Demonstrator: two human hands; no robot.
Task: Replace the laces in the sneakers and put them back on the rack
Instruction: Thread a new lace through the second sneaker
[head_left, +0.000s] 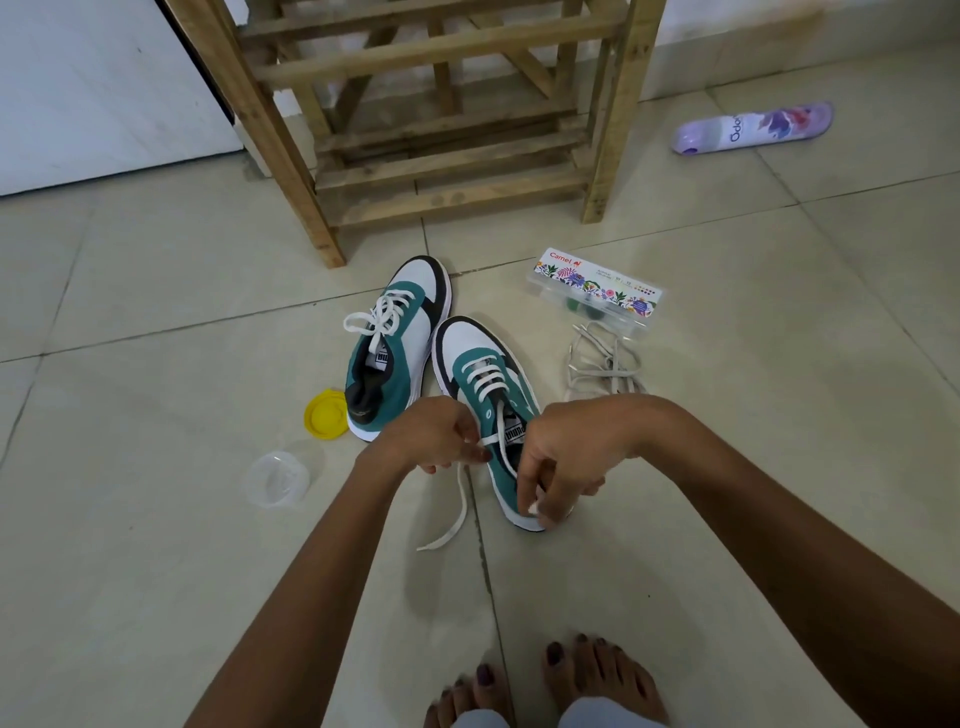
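Two sneakers sit side by side on the tiled floor (156, 571), in front of a wooden rack (441, 119). Each one is green and white with a black part near the toe and a white sole. The far sneaker (395, 353) has a white lace tied in a bow. The near sneaker (488, 410) has a white lace (485, 376) going across it in rows, and the lace ends are loose. Both tongues say "PUMA".

The left hand (436, 436) pinches one lace end with curled fingers, and the rest of that end hangs down onto the floor. The right hand (561, 457) has its fingers curled down by the heel of the near sneaker and seems to pinch the other lace end.

A pile of old grey laces (602, 364) lies to the right of the sneakers. Just behind the pile is a clear box (597, 291) that says "Camel", with little paint pots inside. A purple spray can (753, 127) lies on its side farther away; its writing is too cut off to read. A yellow lid (324, 415) and a clear plastic cup (278, 478) sit on the left.
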